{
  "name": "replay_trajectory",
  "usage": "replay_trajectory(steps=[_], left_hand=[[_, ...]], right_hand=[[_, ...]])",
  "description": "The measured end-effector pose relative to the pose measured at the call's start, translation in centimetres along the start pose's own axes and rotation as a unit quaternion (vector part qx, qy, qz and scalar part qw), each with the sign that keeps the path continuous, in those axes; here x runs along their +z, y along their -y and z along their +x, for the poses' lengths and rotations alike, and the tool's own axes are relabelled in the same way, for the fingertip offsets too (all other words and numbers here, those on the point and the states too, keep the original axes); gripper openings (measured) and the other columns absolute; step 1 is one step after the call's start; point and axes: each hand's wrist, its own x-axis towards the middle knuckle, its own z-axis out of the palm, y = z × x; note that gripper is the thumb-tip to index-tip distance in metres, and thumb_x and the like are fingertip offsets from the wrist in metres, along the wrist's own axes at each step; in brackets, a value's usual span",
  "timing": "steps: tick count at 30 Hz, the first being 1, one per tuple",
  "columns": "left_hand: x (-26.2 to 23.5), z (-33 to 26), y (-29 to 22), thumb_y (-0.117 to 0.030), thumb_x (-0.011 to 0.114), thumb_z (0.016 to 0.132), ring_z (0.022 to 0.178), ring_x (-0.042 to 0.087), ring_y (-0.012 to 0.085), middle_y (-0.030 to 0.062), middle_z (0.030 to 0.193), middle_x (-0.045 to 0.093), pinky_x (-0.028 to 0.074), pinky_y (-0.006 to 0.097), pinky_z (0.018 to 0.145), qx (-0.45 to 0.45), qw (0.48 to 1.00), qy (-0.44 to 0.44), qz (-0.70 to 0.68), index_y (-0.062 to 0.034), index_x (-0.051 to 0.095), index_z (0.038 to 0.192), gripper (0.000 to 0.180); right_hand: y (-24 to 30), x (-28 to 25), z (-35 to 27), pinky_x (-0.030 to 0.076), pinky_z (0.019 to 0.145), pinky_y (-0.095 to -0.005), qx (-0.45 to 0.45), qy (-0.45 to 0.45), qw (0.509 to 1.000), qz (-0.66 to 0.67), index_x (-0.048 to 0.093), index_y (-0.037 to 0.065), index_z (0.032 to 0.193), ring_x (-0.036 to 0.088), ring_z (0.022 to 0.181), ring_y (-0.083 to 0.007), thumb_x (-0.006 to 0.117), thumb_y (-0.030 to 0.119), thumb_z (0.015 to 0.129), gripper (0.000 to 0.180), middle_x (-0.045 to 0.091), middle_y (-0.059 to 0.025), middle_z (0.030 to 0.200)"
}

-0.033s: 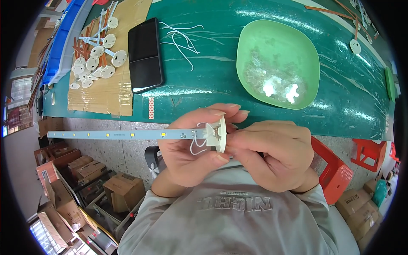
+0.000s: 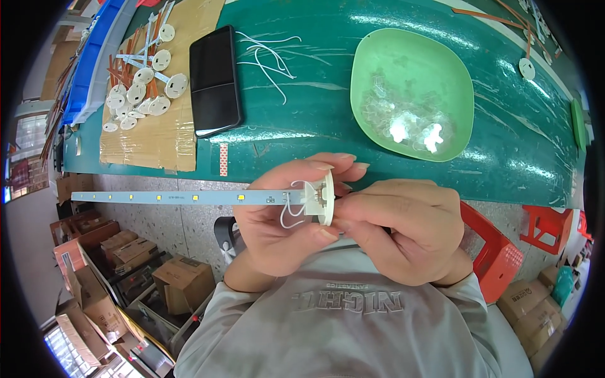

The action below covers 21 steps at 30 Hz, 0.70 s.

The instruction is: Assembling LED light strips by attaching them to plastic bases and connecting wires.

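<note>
My left hand (image 2: 277, 230) grips a white round end cap (image 2: 327, 200) between thumb and fingers. From the cap an LED strip (image 2: 173, 198) stretches out level to the left, pale blue with small yellow LEDs along it. Thin white wires (image 2: 289, 217) curl loose around the joint of strip and cap. On the cap's outer face, the fingertips of my right hand (image 2: 403, 227) are pinched together and touch it; whatever they hold is hidden behind the fingers.
A green bowl (image 2: 413, 57) of small clear plastic parts stands on the green table (image 2: 302, 120). Left of it lie white wires (image 2: 271, 63), a black phone (image 2: 215, 82) and cardboard (image 2: 148, 148) bearing several capped strips (image 2: 162, 60). Red stools (image 2: 495, 258) and cardboard boxes (image 2: 183, 283) stand below.
</note>
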Motion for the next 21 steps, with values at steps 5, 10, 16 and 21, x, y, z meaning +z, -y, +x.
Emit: replay_trajectory(steps=[5,10,16,21], left_hand=[[-0.2,-0.4,-0.2,0.004,0.072,0.076,0.117,0.056,0.0380,0.0328,0.126,0.052,0.048,0.046,0.094,-0.005,1.000,-0.005,-0.003,0.0071,0.050,0.125,0.054],[0.6,-0.3,0.3,0.001,0.076,0.074,0.117,0.055,0.0421,0.0344,0.123,0.054,0.044,0.051,0.098,0.020,0.992,0.056,-0.114,0.0100,0.052,0.122,0.055],[1.2,-0.8,1.0,-0.004,0.077,0.077,0.119,0.053,0.0416,0.0335,0.125,0.052,0.043,0.054,0.100,0.054,0.987,0.050,-0.146,0.0078,0.049,0.125,0.057],[1.5,-1.9,2.0,-0.006,0.075,0.080,0.119,0.053,0.0412,0.0310,0.129,0.050,0.043,0.053,0.101,0.084,0.990,0.035,-0.106,0.0040,0.045,0.129,0.058]], right_hand=[[0.2,-0.3,0.0,0.052,0.052,-0.0252,0.021,0.054,0.995,0.078,0.067,-0.006,0.091,0.066,0.058,-0.0190,0.061,-0.012,0.077,0.017,0.068,-0.0142,0.076],[0.5,-0.9,0.1,0.054,0.054,-0.0261,0.013,0.069,0.991,0.114,0.067,-0.005,0.088,0.067,0.060,-0.0198,0.064,-0.010,0.076,0.013,0.068,-0.0135,0.073],[0.2,0.3,-0.7,0.054,0.055,-0.0287,-0.010,0.029,0.995,0.100,0.064,-0.003,0.084,0.068,0.061,-0.0224,0.069,-0.006,0.077,0.009,0.068,-0.0126,0.070],[0.0,1.4,-2.0,0.055,0.058,-0.0291,-0.035,-0.028,0.996,0.073,0.064,-0.005,0.087,0.068,0.063,-0.0240,0.073,-0.005,0.072,0.018,0.067,-0.0140,0.074]])
